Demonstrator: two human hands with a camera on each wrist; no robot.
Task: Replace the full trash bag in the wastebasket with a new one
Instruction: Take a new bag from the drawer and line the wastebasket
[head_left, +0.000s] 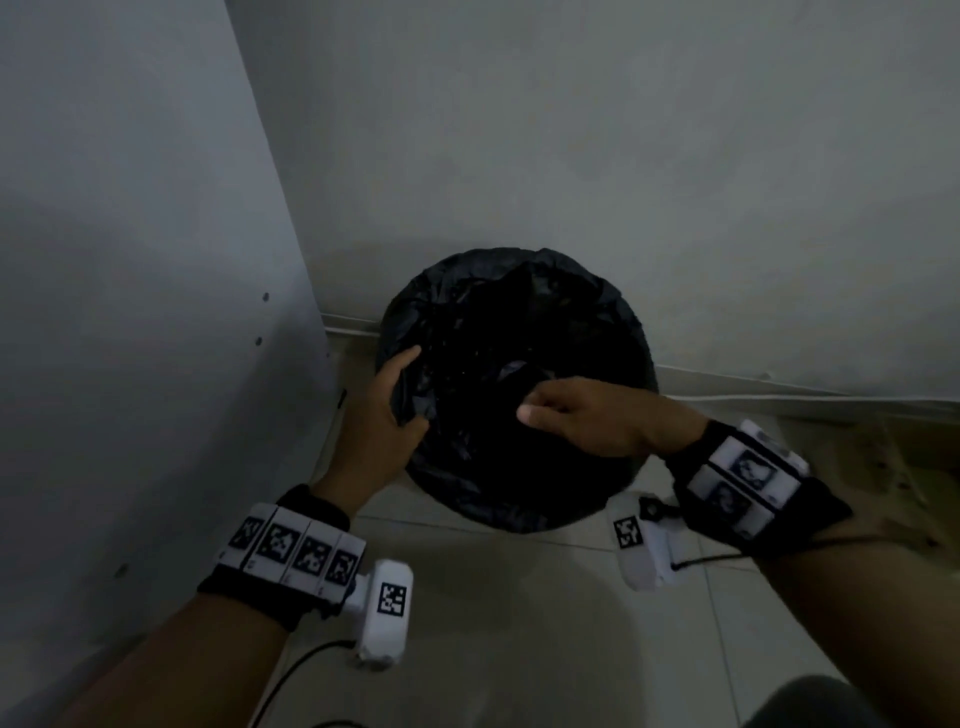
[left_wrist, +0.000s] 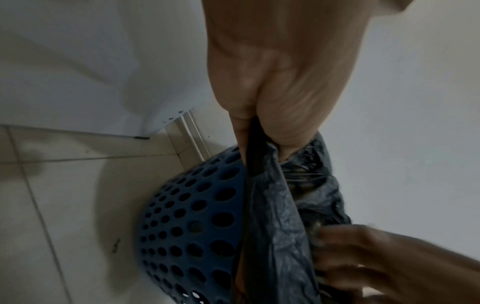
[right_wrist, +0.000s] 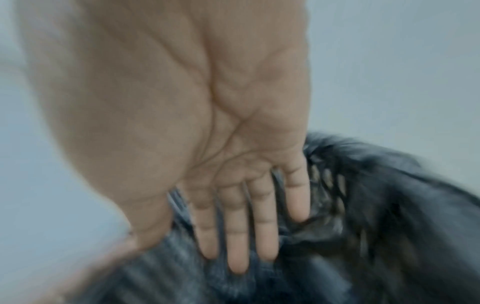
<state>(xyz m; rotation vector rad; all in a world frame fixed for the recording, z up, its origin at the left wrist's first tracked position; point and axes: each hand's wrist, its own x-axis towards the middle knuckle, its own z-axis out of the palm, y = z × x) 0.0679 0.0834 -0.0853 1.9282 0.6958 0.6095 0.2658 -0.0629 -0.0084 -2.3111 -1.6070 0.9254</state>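
A black trash bag (head_left: 519, 332) lines a round wastebasket that stands on the floor against the wall. In the left wrist view the basket (left_wrist: 187, 222) is blue plastic with round holes. My left hand (head_left: 392, 410) grips the bag's edge at the basket's left rim, pinching a fold of plastic (left_wrist: 262, 164). My right hand (head_left: 576, 415) reaches over the basket's mouth from the right, and the right wrist view shows its fingers (right_wrist: 236, 232) straight and spread down into the bag (right_wrist: 376, 195). That view is blurred.
A white cabinet side (head_left: 130, 312) rises close on the left. A pale wall (head_left: 571, 130) stands behind the basket. Beige floor tiles (head_left: 519, 623) lie in front. A dark cable (head_left: 291, 670) trails on the floor at bottom left.
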